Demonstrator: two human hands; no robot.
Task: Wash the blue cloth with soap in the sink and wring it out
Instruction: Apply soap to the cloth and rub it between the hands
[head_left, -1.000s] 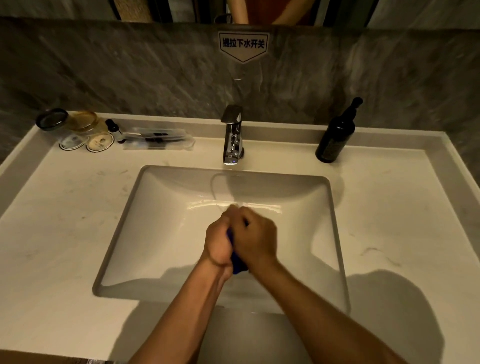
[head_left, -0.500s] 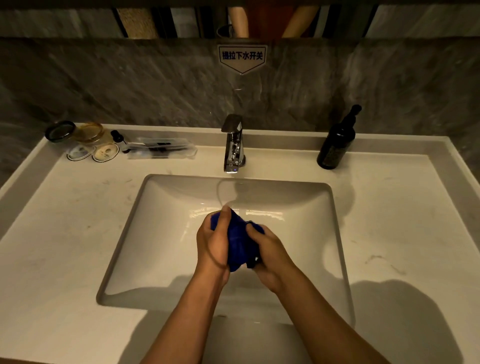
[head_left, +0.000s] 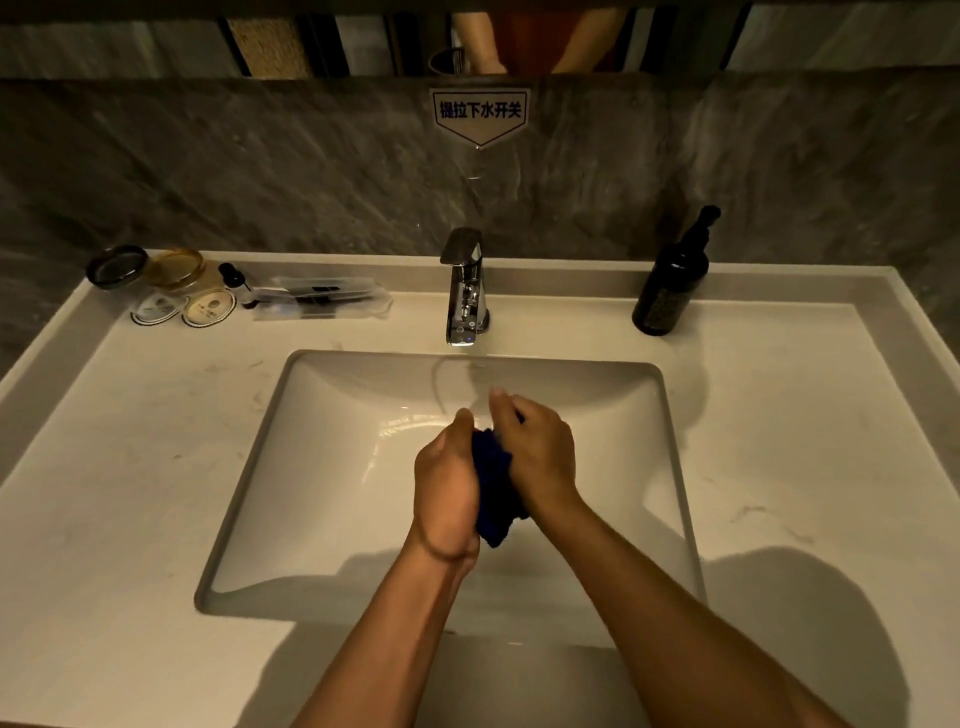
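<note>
Pale stone counter (head_left: 779, 441) w/ a raised back ledge; rectangular sink (head_left: 322, 499) is set into its middle. Tap (head_left: 464, 291) is mounted at back edge, centre. Dark pump bottle (head_left: 670, 283) stands upright nr back-right corner. At back-left corner are grouped two jars (head_left: 148, 265), two round coasters (head_left: 184, 310) & a clear packet (head_left: 322, 299).

Worktop (head_left: 156, 467) clutter, back edge.
Left: jars (head_left: 174, 267), coasters (head_left: 208, 309), wrapped packet (head_left: 322, 299). Wall: sign (head_left: 480, 111).
</note>
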